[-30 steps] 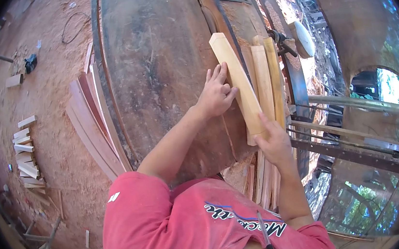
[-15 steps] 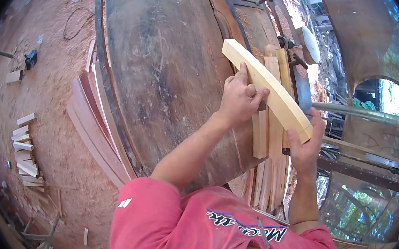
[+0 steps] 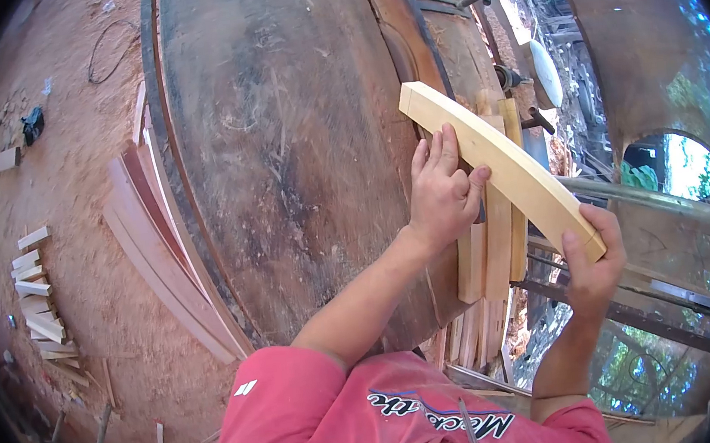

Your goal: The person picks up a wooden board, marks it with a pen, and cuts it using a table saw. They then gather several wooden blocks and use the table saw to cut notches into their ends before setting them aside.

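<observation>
A curved plank (image 3: pixel 500 163) is held up over the table's (image 3: pixel 278 143) right edge, above a stack of slats (image 3: pixel 496 245). Its long axis runs from the far left down to the near right. The left hand (image 3: pixel 443 193) grips its middle, and the right hand (image 3: pixel 593 261) is clenched around its near end.

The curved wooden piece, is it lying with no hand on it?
No, the left hand grips the curved wooden piece at its middle and the right hand holds its near end.
</observation>
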Action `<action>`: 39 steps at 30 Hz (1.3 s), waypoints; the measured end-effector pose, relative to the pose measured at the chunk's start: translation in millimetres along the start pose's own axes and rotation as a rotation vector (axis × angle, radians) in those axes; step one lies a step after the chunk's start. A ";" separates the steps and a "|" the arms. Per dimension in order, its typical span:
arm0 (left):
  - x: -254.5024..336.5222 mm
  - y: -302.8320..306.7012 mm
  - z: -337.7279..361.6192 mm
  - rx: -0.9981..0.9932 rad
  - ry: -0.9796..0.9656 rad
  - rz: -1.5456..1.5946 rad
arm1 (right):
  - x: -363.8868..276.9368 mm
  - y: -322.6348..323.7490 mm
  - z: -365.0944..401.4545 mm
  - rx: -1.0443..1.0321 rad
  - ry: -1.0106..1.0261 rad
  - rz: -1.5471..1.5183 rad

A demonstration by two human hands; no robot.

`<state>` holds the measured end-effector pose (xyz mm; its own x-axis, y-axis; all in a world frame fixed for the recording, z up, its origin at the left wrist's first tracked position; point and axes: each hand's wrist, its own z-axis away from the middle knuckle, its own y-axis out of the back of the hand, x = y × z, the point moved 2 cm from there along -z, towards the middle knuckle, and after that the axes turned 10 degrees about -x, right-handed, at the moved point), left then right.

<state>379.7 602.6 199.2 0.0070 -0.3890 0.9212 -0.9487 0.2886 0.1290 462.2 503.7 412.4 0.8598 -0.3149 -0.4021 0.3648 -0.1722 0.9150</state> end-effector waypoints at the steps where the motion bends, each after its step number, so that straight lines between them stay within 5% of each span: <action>1: -0.6 1.5 -2.0 -0.014 -0.007 0.012 | -1.4 1.2 -3.1 0.001 -0.001 0.000; 23: 13.1 10.6 -30.6 -0.159 0.053 0.022 | -39.9 18.2 -74.8 0.012 -0.025 0.017; 39: 15.2 20.4 -53.7 -0.232 0.097 0.022 | -49.3 37.5 -126.8 -0.168 -0.012 0.055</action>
<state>377.4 649.6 235.5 0.0276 -0.2980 0.9542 -0.8510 0.4938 0.1788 478.8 631.1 470.7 0.8763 -0.3308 -0.3503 0.3725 0.0042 0.9280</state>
